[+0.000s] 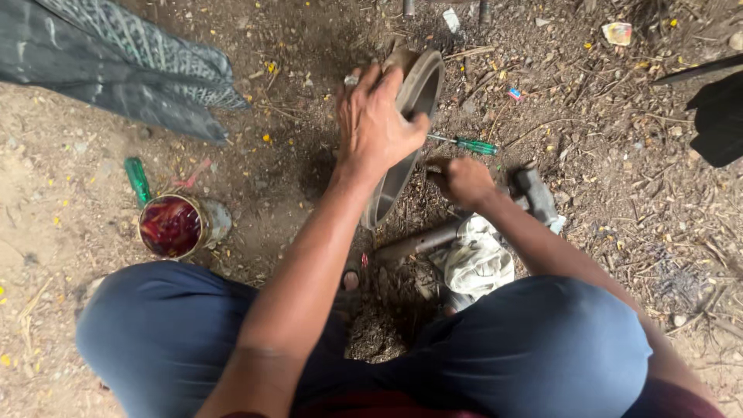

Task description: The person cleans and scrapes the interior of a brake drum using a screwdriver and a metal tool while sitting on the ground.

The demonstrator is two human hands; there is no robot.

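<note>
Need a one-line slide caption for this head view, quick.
Squatting on dirt, left hand steadies an upright metal ring; right hand grips a tool beside a hammer.

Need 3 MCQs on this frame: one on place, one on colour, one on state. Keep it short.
1. Where is the tin of red stuff?
A. on the dirt by the person's left knee
B. on the white rag
C. inside the metal ring

2. What colour is the screwdriver handle beyond the ring?
A. yellow
B. green
C. black

3. How does the metal ring stand?
A. flat on the ground
B. on edge, steadied from above
C. lifted clear above the knees

Answers:
1 A: the tin sits on bare dirt beside the left knee.
2 B: its handle is clear green.
3 B: the left hand grips its top rim, and the right hand works low beside it.
</note>
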